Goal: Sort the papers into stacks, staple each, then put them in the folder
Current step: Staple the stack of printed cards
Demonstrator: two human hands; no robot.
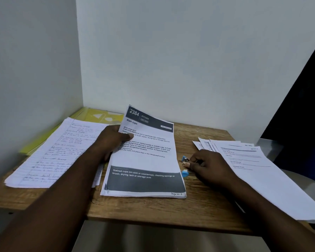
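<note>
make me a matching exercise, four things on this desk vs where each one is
Things
1. wash cups stack
2. handwritten pages
3. yellow folder
4. blue stapler

Places
a. gripped by the right hand
b. back left corner, partly under other paper
c. flat on the left side of the desk
d. middle, top end lifted by the left hand

Pairs: 1-d, 2-c, 3-b, 4-a

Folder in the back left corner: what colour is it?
The folder is yellow with pale shapes on it, seen in the head view.
</note>
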